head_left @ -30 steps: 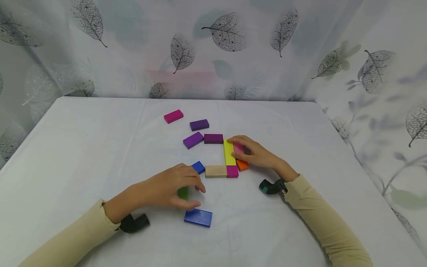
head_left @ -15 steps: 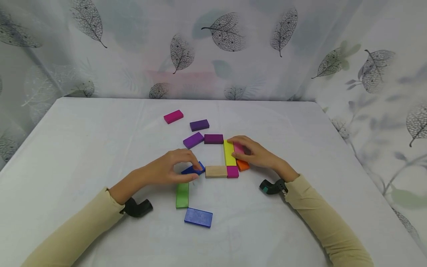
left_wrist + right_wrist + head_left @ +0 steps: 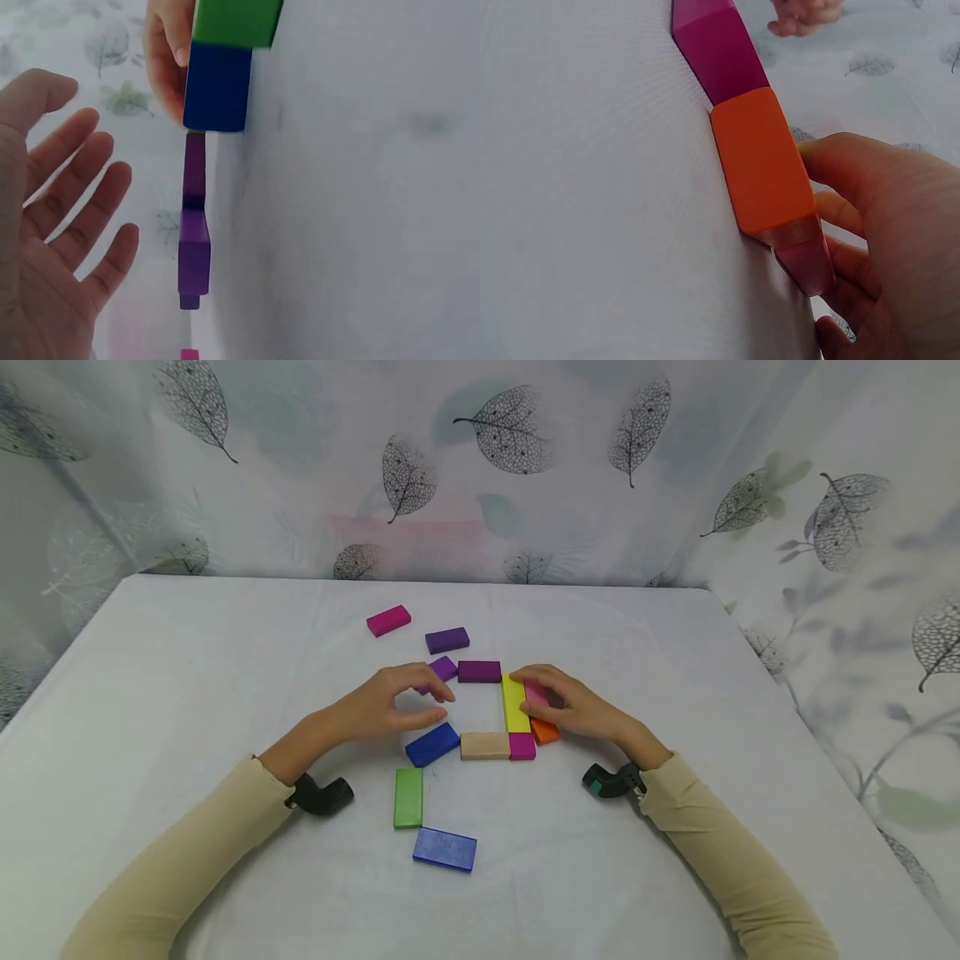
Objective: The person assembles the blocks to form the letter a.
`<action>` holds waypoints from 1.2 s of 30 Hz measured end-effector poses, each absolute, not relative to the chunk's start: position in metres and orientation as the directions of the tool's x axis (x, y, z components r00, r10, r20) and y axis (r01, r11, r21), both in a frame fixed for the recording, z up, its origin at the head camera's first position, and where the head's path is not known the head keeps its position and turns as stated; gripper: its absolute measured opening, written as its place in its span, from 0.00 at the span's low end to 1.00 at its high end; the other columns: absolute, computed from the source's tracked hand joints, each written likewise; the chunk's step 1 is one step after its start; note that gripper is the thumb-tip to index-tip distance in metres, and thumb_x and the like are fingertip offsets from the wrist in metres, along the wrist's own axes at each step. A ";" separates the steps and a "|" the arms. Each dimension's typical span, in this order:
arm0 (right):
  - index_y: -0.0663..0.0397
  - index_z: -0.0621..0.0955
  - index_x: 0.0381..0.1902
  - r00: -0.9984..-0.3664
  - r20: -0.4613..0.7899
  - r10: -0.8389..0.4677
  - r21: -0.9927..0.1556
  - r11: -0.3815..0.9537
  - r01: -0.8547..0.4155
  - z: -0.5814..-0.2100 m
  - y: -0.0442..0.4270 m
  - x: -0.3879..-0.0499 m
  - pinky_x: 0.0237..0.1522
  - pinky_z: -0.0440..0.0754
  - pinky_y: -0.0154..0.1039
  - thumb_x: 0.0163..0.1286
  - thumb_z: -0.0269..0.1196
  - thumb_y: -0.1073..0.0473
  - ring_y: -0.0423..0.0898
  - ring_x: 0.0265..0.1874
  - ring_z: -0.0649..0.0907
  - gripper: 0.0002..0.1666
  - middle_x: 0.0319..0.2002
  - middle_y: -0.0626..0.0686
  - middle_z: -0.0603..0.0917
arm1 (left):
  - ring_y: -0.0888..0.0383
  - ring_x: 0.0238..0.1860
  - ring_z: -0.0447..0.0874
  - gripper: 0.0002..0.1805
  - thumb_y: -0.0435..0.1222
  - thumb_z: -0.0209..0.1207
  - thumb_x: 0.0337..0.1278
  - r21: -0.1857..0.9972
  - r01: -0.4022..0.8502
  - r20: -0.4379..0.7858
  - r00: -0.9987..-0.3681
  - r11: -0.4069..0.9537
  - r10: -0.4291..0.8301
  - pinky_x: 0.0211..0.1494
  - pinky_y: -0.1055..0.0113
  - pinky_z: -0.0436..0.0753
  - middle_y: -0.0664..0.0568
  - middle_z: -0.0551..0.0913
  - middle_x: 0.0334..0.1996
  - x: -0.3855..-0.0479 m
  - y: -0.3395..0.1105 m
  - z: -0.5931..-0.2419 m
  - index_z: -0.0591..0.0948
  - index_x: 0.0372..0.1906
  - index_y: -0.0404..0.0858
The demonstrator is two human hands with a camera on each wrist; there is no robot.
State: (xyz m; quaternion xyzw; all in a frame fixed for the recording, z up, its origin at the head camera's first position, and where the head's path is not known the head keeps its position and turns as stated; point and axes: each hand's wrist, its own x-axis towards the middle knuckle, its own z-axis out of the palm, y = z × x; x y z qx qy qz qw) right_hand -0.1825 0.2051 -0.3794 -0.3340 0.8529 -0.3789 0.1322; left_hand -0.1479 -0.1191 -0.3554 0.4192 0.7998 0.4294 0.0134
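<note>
My left hand (image 3: 386,700) hovers over the white table with thumb and fingers spread apart, holding nothing. Just under its thumb lies a blue block (image 3: 432,745); its fingers partly cover a violet block (image 3: 444,669). In the left wrist view the left palm (image 3: 52,270) stands apart from the row of blocks. My right hand (image 3: 573,703) rests with loosely bent fingers over a yellow block (image 3: 515,706) and a pink block (image 3: 536,692) beside it. An orange block (image 3: 761,161) lies below that hand. A tan block (image 3: 484,746) and a magenta block (image 3: 522,746) lie end to end.
A dark plum block (image 3: 479,672) lies beyond the tan one. Farther back are a dark purple block (image 3: 447,640) and a bright pink block (image 3: 388,621). Nearer lie a green block (image 3: 408,798) and a second blue block (image 3: 445,849). A leaf-patterned curtain (image 3: 300,468) surrounds the table.
My left hand has moved away from the green block, over the blue block, towards the violet one. The blue block has come into full view. The right hand stays in place.
</note>
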 end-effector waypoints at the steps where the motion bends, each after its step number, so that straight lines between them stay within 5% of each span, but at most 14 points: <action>1: 0.54 0.70 0.68 -0.741 0.028 -0.671 -0.733 0.490 -0.471 -0.379 0.205 -0.182 0.69 0.59 0.59 0.70 0.62 0.59 0.56 0.69 0.64 0.30 0.69 0.59 0.66 | 0.56 0.47 0.80 0.12 0.32 0.65 0.58 0.696 0.657 0.337 -0.655 0.289 0.676 0.50 0.53 0.81 0.47 0.84 0.44 -0.151 -0.119 -0.356 0.83 0.47 0.34; 11: 0.53 0.69 0.69 -0.741 0.025 -0.671 -0.729 0.495 -0.473 -0.379 0.205 -0.182 0.70 0.59 0.58 0.70 0.62 0.59 0.56 0.69 0.64 0.30 0.69 0.58 0.66 | 0.50 0.51 0.75 0.14 0.33 0.67 0.56 0.674 0.593 0.291 -0.761 0.440 0.581 0.51 0.52 0.78 0.46 0.80 0.46 -0.174 -0.126 -0.361 0.83 0.47 0.35; 18: 0.54 0.70 0.68 -0.747 0.010 -0.664 -0.742 0.496 -0.451 -0.377 0.204 -0.181 0.70 0.58 0.59 0.70 0.62 0.59 0.56 0.69 0.64 0.30 0.69 0.59 0.66 | 0.48 0.52 0.75 0.24 0.37 0.68 0.55 0.672 0.479 0.148 -0.834 0.565 0.531 0.50 0.56 0.76 0.42 0.74 0.52 -0.180 -0.126 -0.364 0.79 0.57 0.37; 36: 0.56 0.69 0.68 -0.742 0.015 -0.670 -0.742 0.490 -0.458 -0.376 0.204 -0.180 0.70 0.57 0.59 0.70 0.62 0.60 0.56 0.69 0.63 0.30 0.69 0.60 0.66 | 0.50 0.44 0.74 0.32 0.37 0.65 0.56 0.560 0.446 -0.031 -0.831 0.698 0.556 0.48 0.57 0.79 0.43 0.76 0.46 -0.177 -0.129 -0.360 0.71 0.67 0.43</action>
